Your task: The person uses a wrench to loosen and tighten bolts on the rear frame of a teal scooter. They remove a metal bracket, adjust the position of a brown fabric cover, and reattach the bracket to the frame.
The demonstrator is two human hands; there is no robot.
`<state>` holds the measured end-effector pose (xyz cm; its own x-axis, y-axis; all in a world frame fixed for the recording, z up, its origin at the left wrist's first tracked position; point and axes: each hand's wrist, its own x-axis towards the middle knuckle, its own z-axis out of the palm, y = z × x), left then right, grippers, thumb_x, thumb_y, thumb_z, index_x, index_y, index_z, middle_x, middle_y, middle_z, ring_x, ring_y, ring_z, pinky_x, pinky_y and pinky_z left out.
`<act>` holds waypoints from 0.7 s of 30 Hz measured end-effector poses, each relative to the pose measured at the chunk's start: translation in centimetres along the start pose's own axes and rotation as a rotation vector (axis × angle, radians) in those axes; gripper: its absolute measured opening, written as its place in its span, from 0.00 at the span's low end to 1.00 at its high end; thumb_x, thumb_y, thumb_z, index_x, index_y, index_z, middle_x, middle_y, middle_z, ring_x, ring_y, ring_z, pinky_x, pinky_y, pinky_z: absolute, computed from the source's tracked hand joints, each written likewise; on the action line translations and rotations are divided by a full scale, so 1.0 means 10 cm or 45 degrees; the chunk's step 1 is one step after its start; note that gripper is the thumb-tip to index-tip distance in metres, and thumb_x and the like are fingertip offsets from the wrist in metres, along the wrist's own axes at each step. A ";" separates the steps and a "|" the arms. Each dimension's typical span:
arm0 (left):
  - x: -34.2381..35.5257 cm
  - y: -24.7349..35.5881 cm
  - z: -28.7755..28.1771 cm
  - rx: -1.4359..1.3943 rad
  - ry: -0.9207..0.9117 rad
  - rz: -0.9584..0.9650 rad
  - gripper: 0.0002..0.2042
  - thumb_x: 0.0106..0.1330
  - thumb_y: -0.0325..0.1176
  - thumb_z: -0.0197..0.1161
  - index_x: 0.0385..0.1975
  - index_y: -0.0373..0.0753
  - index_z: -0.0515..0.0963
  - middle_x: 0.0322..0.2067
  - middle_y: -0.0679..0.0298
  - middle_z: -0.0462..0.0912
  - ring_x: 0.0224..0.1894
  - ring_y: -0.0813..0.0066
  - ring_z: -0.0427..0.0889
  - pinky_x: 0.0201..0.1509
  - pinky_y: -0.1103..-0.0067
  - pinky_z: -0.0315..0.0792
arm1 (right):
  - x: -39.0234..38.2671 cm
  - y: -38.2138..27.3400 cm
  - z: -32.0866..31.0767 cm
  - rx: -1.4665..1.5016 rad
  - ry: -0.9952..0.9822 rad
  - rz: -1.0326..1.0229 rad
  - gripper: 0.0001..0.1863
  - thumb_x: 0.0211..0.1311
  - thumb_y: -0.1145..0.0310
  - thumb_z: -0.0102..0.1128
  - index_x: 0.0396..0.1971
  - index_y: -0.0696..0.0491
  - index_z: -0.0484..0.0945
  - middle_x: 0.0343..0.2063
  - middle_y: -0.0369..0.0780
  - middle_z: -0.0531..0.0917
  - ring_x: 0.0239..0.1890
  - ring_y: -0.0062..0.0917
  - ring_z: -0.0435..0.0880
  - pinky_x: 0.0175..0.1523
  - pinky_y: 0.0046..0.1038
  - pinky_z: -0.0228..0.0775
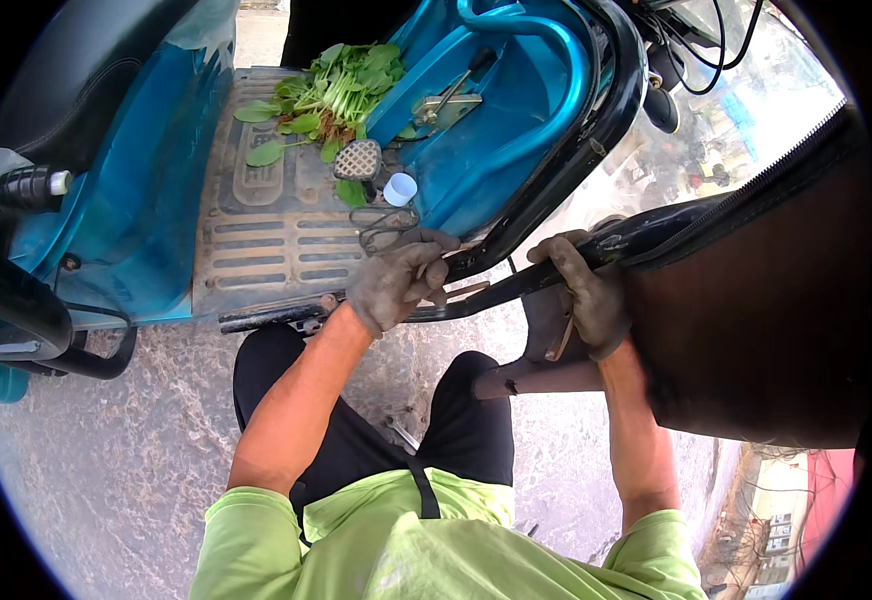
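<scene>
Both hands, left hand (396, 282) and right hand (584, 296), clasp black scooter panel (556, 262) (grimy gloves).

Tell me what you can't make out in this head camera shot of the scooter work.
- Left hand: its fingertips curl over the black frame rail, so what they press is hidden.
- Right hand: the palm side faces away; the brown piece below it is partly covered.
- Dark panel: fills the right side and runs into the fisheye rim.
- Metal wire tool on the footboard: too small to identify.
- Leafy greens: stems hidden under leaves.
</scene>
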<state>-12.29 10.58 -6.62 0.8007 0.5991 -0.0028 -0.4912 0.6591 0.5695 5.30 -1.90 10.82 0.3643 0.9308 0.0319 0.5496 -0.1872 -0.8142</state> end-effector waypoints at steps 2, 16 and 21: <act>0.01 -0.02 0.01 0.041 -0.049 0.050 0.14 0.77 0.32 0.49 0.54 0.32 0.75 0.20 0.70 0.66 0.17 0.82 0.62 0.33 0.75 0.79 | -0.03 -0.11 0.05 -0.070 0.114 0.081 0.15 0.69 0.59 0.61 0.36 0.58 0.85 0.33 0.37 0.86 0.39 0.22 0.82 0.51 0.26 0.72; -0.11 0.05 0.33 0.230 0.190 -0.005 0.18 0.77 0.34 0.53 0.60 0.29 0.70 0.27 0.64 0.79 0.27 0.78 0.78 0.32 0.81 0.76 | 0.09 0.09 -0.09 0.066 -0.073 0.092 0.05 0.63 0.70 0.66 0.30 0.55 0.82 0.23 0.32 0.79 0.29 0.14 0.76 0.37 0.21 0.70; -0.18 -0.22 0.22 0.075 0.378 0.162 0.19 0.78 0.38 0.53 0.58 0.30 0.70 0.25 0.65 0.78 0.25 0.79 0.77 0.29 0.82 0.72 | 0.11 0.00 -0.02 0.256 -0.170 0.232 0.07 0.68 0.70 0.62 0.33 0.59 0.80 0.20 0.35 0.78 0.20 0.13 0.75 0.24 0.18 0.68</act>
<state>-11.90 7.04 -6.04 0.5948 0.7871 -0.1632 -0.5534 0.5482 0.6270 5.81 -0.97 10.99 0.3338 0.9231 -0.1912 0.3198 -0.3017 -0.8982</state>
